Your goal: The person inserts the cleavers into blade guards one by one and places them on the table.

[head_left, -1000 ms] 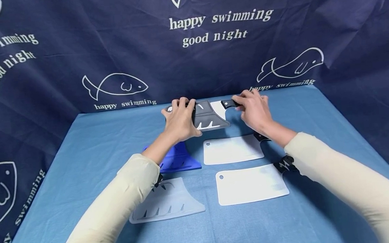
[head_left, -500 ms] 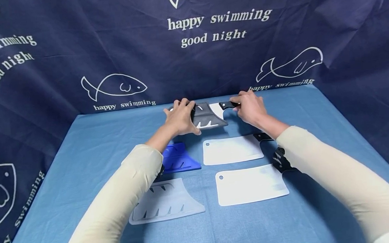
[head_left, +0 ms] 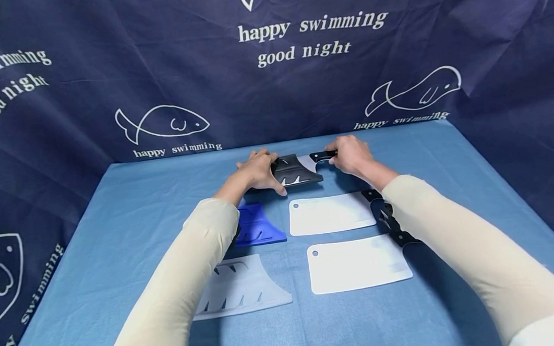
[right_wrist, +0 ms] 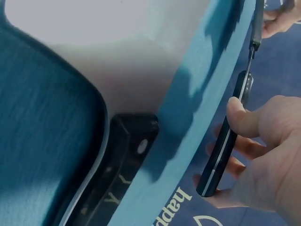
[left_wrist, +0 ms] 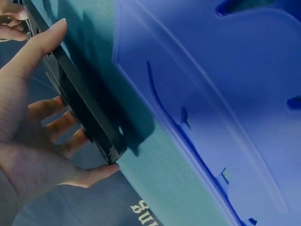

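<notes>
At the far side of the table, my left hand (head_left: pixel 258 171) grips a black blade guard (head_left: pixel 295 169) with fingers and thumb at its edges. A cleaver's blade (head_left: pixel 307 163) sits inside it, and only a short stretch by the handle shows. My right hand (head_left: pixel 351 153) holds the cleaver's black handle (head_left: pixel 322 156). In the left wrist view the guard (left_wrist: pixel 87 101) is seen edge-on above the cloth, with its shadow below. From the right wrist, thumb and fingers pinch the handle (right_wrist: pixel 220 153) from both sides.
Nearer lie a blue blade guard (head_left: pixel 258 226) and a translucent white one (head_left: pixel 245 284), partly under my left sleeve. Right of them rest two bare cleavers, the farther blade (head_left: pixel 331 213) and the nearer blade (head_left: pixel 357 265). A dark blue curtain (head_left: pixel 282 94) rises behind the table.
Both hands have come slightly nearer with the cleaver and its guard, the right one also a little leftward. The guard and blade have tilted and look darker. The other things stay put.
</notes>
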A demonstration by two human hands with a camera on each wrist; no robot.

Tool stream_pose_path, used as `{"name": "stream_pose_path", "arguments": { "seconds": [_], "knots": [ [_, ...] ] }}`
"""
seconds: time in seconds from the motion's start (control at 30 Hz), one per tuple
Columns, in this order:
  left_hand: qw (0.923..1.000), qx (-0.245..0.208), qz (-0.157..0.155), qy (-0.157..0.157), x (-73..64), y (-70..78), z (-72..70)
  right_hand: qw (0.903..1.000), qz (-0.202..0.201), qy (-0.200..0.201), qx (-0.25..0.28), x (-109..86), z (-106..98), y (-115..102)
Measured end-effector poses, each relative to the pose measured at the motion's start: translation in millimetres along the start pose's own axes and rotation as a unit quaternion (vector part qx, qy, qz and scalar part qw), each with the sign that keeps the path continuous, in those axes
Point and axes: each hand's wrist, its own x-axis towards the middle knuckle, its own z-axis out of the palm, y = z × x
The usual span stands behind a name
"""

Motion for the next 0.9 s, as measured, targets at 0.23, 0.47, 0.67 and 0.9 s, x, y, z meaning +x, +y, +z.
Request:
{"name": "stream_pose_path", "arguments": {
  "seconds": [0.23, 0.47, 0.67, 0.9],
  "knots": [
    [0.9993, 0.013, -0.017, -0.032, 2.7, -2.6, 7.2, 0.999, 0.017, -0.04, -0.01, 10.0, 9.1, -0.3],
    [0.999, 0.012, -0.029, -0.033, 4.1, -4.4, 8.9, 0.9982, 0.019, -0.052, -0.022, 16.1, 12.2, -3.3],
    [0.9985, 0.016, -0.03, -0.043, 2.5, -6.4, 9.6, 0.9985, 0.016, -0.05, -0.017, 16.1, 17.5, -3.2],
    [0.9986, 0.013, -0.025, -0.046, 1.4, -9.2, 13.1, 0.9986, 0.021, -0.045, -0.019, 10.7, 22.8, -3.2]
  ]
}}
